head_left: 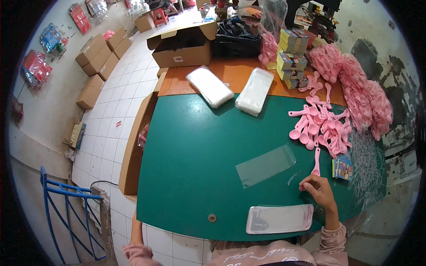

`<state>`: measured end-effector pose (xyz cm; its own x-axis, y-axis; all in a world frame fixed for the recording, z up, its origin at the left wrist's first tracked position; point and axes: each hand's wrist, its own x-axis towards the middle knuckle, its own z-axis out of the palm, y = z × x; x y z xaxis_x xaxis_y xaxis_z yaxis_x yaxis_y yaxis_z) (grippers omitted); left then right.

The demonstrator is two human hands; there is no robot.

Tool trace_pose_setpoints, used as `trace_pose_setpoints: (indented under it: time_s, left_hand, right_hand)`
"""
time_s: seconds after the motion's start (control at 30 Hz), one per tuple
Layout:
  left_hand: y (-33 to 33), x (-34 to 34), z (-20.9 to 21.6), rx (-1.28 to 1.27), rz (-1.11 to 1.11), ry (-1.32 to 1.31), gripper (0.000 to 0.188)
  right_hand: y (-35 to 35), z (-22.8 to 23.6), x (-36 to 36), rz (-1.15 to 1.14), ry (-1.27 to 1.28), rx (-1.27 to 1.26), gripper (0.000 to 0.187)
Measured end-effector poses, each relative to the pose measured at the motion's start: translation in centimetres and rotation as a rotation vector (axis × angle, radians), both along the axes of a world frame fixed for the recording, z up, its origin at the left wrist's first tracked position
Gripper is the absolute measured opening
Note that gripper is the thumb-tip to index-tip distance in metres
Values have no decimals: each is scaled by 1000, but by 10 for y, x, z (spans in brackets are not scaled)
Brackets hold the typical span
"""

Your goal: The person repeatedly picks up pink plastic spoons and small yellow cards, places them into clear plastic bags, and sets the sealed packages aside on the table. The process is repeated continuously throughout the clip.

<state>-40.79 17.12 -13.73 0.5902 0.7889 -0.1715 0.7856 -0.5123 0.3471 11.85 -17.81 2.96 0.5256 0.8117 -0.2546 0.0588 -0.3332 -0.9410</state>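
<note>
My right hand (318, 189) hovers over the right part of the green table, thumb and fingertips pinched together; what they hold, if anything, is too small to make out. Right behind its knuckles is a single pink measuring spoon (316, 162), handle pointing away. A thin clear plastic strip (293, 177) lies left of the fingertips, and a flat clear plastic bag (266, 166) lies farther left. Nearest my body is a stack of clear bags (279, 219). My left forearm (136, 232) reaches down past the table's near left corner, where the hand is hidden.
Loose pink spoons (321, 122) are heaped at the right, beside small printed cards (342, 167) and clear plastic shreds (366, 164). Two bag bundles (210, 86) lie at the back, near banded card stacks (292, 57). An open carton (132, 164) stands along the table's left edge.
</note>
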Motion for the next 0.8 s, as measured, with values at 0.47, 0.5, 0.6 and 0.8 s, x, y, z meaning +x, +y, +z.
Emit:
trace_pose_setpoints:
  time_s: [0.47,0.5,0.6,0.8]
  left_hand:
    - [-15,11,-4,10,30,18,28]
    - [-12,9,-1,10,30,27,28]
    - [-14,5,3,3,39,44,28]
    - [-13,9,2,14,30,62,26]
  right_hand:
    - [11,-13,0,-166,26,112,12]
    - [12,-14,-5,-158,21,106,11]
    - [12,-14,-1,-127,32,106,11]
    - [18,-18,2,-178,16,104,13]
